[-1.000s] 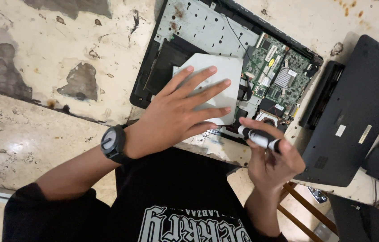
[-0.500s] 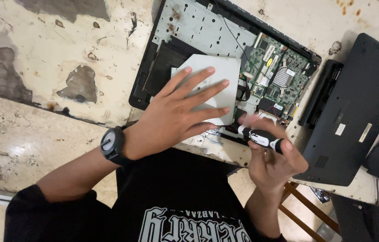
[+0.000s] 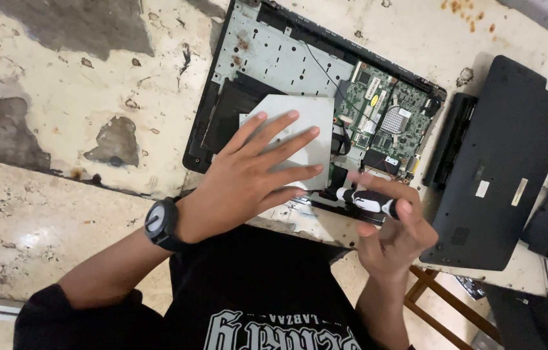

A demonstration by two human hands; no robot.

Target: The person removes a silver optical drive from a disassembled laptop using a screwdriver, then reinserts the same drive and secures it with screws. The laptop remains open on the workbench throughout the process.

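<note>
Left hand (image 3: 248, 178) spread flat on the grey drive (image 3: 300, 133) in the opened laptop (image 3: 274, 58), right hand (image 3: 394, 236) fingers gripping a black-and-white screwdriver (image 3: 368, 201), long axis running three to nine o'clock, tip toward nine o'clock at the laptop's near edge on the table (image 3: 60, 97).

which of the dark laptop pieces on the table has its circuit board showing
The opened laptop base under the left hand, its green circuit board exposed. The black cover panel to its right shows only plain plastic.

Matt silver metal drive (image 3: 300, 123), glossy green circuit board (image 3: 387, 123), rough, flaking painted table (image 3: 92, 78).
</note>
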